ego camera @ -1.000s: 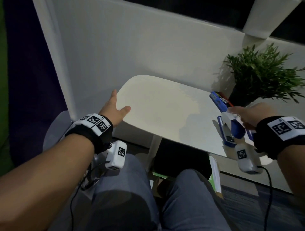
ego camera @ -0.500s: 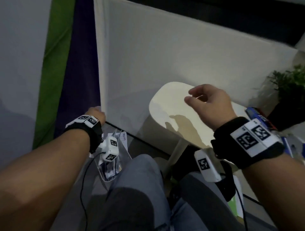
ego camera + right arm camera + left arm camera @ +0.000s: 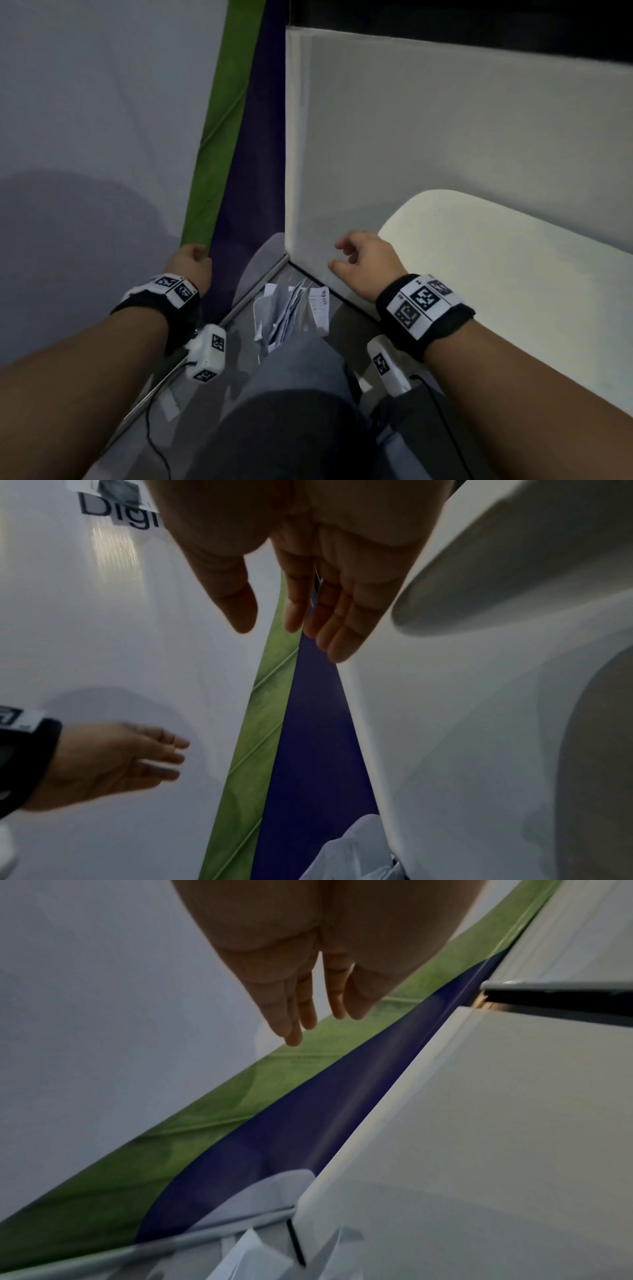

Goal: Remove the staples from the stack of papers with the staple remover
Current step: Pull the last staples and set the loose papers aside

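While the left hand [image 3: 191, 262] hung empty, fingers loose, the bag of loose papers [image 3: 291, 313] sat on the floor between both hands; the right hand [image 3: 363, 262], also empty, should reach down and lift them cleanly.

Up past my right hand's thumb [image 3: 236, 599], the pale banner [image 3: 103, 615] carries big dark letters that I read as "Digi", cut off where my palm covers the rest. Below my right hand's fingertips [image 3: 337, 245], a white paper slip [image 3: 318, 305] sticking up from the clear bag of papers [image 3: 287, 318] bears small dark characters, too small for me to read. The wristbands [image 3: 423, 303] on both my wrists show black-and-white square marker codes, no words.
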Tool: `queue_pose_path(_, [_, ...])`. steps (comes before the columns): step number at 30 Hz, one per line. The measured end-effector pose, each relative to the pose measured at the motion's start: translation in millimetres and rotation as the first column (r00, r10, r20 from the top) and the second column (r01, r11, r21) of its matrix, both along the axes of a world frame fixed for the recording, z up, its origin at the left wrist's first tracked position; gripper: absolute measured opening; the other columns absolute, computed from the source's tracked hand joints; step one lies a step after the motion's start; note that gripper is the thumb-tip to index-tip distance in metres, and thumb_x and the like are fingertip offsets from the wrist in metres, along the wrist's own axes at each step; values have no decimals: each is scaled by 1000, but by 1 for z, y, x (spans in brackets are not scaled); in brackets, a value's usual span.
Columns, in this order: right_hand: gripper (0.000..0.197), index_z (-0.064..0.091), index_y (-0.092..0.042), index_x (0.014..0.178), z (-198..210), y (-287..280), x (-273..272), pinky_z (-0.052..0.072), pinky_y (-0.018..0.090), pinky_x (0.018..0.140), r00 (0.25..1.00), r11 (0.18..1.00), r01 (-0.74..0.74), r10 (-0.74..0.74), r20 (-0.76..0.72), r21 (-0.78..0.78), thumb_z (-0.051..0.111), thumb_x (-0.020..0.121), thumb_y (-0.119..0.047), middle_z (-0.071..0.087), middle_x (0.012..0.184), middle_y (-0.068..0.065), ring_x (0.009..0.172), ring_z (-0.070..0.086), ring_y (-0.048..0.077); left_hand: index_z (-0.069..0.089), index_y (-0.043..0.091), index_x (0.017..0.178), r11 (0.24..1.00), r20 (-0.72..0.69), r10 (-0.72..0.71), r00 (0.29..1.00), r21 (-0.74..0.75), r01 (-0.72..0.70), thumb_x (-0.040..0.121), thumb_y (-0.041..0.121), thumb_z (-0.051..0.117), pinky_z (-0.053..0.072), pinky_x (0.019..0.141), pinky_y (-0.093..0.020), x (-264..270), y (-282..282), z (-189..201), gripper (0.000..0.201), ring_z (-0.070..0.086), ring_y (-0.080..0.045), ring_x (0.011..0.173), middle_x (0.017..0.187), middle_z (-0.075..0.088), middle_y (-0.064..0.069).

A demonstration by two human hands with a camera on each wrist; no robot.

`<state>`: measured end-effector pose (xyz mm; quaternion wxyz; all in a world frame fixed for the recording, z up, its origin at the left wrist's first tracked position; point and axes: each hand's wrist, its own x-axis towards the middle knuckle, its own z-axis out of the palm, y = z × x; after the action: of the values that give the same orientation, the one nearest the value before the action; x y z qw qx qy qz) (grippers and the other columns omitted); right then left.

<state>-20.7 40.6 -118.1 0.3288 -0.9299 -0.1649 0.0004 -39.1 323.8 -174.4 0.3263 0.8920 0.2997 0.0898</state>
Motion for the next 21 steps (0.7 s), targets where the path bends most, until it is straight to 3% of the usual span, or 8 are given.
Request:
queue_pose_path(5, [34,61,-13,119,-13,25,25,37,21,83,996,999,4,0,-85,48,66,89,-28,58,122,7,104,58,21,55,8,123,989,145,-91,985,127,73,93,12,51,40,95,-33,34,2,41,31,55,-31,111,125,59,-13])
queue_pose_path(9, [29,61,-13,116,-37,48,45,41,24,84,988,996,56,-46,-148,64,64,90,-27,56,123,8,103,59,23,56,11,124,956,69,-217,974,214,198,93,15,52,41,94,-32,70,0,46,32,55,-29,112,127,56,-11])
queue_pose_path(14, [30,60,-11,118,-71,79,90,42,26,86,961,984,177,-165,-220,36,62,90,-24,53,126,9,108,58,27,51,14,129,928,-153,-308,939,172,332,93,21,53,43,95,-33,111,16,5,37,54,-30,114,131,52,-13])
queue_pose_path(17, [32,59,-11,119,-104,91,127,41,25,83,908,956,287,-294,-298,-68,62,89,-23,52,128,11,109,57,29,50,13,129,948,-237,-276,932,96,305,92,21,53,44,95,-32,134,36,-35,38,54,-30,114,130,53,-13])
queue_pose_path(21, [36,59,-5,123,-150,89,174,43,30,94,822,894,377,-444,-357,-243,63,90,-20,49,133,19,116,55,34,51,12,128,959,-354,-266,897,-9,282,93,20,53,44,95,-33,157,60,-88,36,54,-32,113,130,53,-14])
